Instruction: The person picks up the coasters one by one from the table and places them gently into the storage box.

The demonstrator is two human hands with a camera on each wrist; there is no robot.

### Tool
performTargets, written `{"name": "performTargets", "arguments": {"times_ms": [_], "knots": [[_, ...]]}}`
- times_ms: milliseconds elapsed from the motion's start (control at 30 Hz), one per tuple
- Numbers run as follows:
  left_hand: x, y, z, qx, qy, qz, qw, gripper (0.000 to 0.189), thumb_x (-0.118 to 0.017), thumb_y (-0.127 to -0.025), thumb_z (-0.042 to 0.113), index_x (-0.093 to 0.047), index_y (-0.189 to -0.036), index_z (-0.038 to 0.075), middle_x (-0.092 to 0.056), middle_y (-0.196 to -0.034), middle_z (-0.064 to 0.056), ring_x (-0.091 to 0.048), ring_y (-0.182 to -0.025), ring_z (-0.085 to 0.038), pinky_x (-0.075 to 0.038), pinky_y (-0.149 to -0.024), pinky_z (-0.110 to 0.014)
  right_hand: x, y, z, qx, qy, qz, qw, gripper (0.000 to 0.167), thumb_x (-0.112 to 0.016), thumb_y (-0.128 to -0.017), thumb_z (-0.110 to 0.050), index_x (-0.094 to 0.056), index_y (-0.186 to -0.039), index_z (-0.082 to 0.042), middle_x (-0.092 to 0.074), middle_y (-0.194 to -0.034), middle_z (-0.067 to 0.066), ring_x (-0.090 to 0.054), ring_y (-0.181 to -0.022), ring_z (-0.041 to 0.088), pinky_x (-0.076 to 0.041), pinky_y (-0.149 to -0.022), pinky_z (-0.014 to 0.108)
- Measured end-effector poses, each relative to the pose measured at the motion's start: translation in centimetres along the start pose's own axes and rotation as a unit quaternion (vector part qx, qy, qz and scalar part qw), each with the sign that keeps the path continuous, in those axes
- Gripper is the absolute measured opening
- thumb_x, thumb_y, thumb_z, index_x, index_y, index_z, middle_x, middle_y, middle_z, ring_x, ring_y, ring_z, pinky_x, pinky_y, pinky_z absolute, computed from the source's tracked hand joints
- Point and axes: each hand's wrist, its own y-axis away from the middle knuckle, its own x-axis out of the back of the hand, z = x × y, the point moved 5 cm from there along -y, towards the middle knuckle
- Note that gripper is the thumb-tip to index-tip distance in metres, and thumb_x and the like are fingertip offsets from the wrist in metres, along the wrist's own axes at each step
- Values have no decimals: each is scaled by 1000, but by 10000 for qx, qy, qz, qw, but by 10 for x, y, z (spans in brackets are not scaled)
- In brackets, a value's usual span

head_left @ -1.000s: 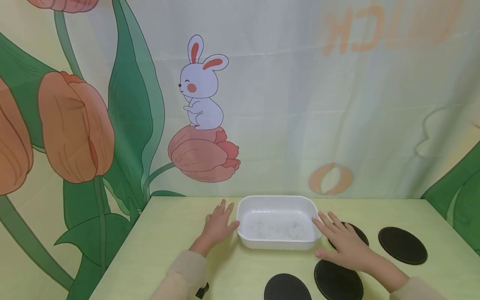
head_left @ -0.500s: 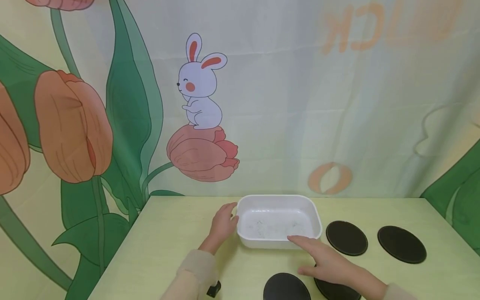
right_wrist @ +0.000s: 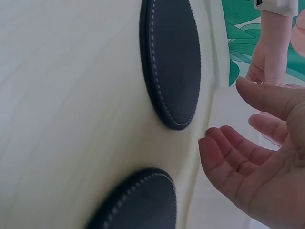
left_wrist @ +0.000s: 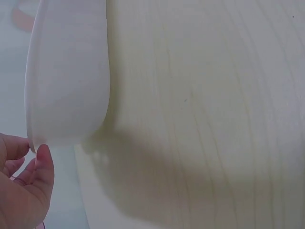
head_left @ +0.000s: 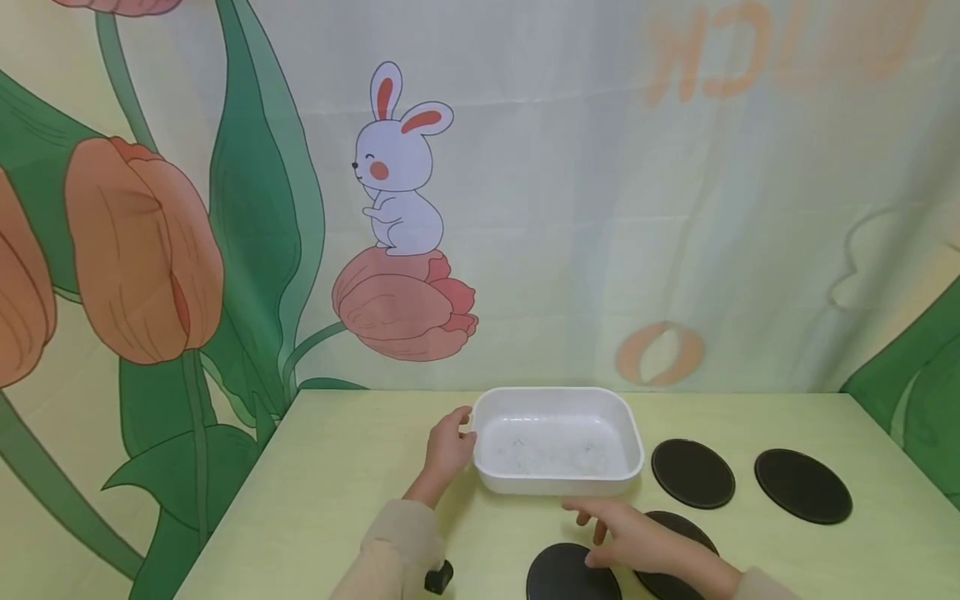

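Observation:
A white rectangular basin (head_left: 558, 486) sits at the back of the table, its inside showing only faint marks. My left hand (head_left: 446, 450) is at its left end; in the left wrist view the thumb and a finger pinch the rim of the basin (left_wrist: 71, 71). My right hand (head_left: 633, 537) is in front of the basin, over the near black round coasters, with loosely bent fingers and nothing in them. The right wrist view shows this hand (right_wrist: 259, 162) palm toward the camera, beside a stitched-edge black coaster (right_wrist: 174, 62).
Several black coasters lie on the pale yellow table (head_left: 360, 467): a near one (head_left: 562, 579), one partly behind the right hand (head_left: 686, 527), and two farther right, including the outermost coaster (head_left: 802, 486). A printed curtain (head_left: 555, 250) hangs right behind the table.
My left hand has moved right to the basin's left rim and closed on it. The right hand has left the basin's right end and moved left and toward me. The basin stays in place.

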Motion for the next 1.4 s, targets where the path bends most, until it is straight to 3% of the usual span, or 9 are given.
{"name": "performTargets", "arguments": {"times_ms": [200,400,600,833,1400], "knots": [[-4,-1,-7,375,453,-23,9983,39,-55,-81,1,-51,-120,2,-59,-105,-15,-59,-86,-26,-54,-69,-30,-8,-6,12,-192,-315,-180,9992,58,-69,-71,-5,-45,-122,2,-54,-100,17,-52,-66,6,-47,-57,19],[-8,-4,-17,766,1127,-195,9905,38,-54,-82,1,-50,-121,1,-57,-102,-16,-59,-81,-21,-54,-60,-22,-12,-10,19,-300,-411,-241,9984,51,-70,-69,-7,-50,-115,1,-56,-93,13,-52,-71,9,-45,-60,19],[-7,-4,-17,767,1600,-412,9833,38,-52,-83,-2,-49,-120,-3,-54,-97,-17,-56,-75,-16,-54,-59,-23,-16,-16,26,-410,-253,-263,9985,36,-71,-67,-4,-57,-101,-4,-54,-84,6,-47,-72,10,-42,-60,19],[-5,-4,-16,847,1591,-472,9825,37,-52,-83,-2,-49,-120,-2,-54,-96,-16,-55,-73,-16,-54,-59,-22,-21,-24,23,-585,525,-325,9964,31,-73,-62,-2,-58,-88,-10,-53,-76,-1,-44,-66,8,-39,-57,21],[-6,-3,-13,863,1494,-502,9837,37,-51,-83,-3,-50,-119,-3,-53,-93,-15,-54,-69,-15,-53,-56,-21,-22,-32,20,-1084,787,-550,9895,32,-75,-56,3,-51,-75,-8,-46,-69,-1,-39,-60,11,-35,-52,20]]}}
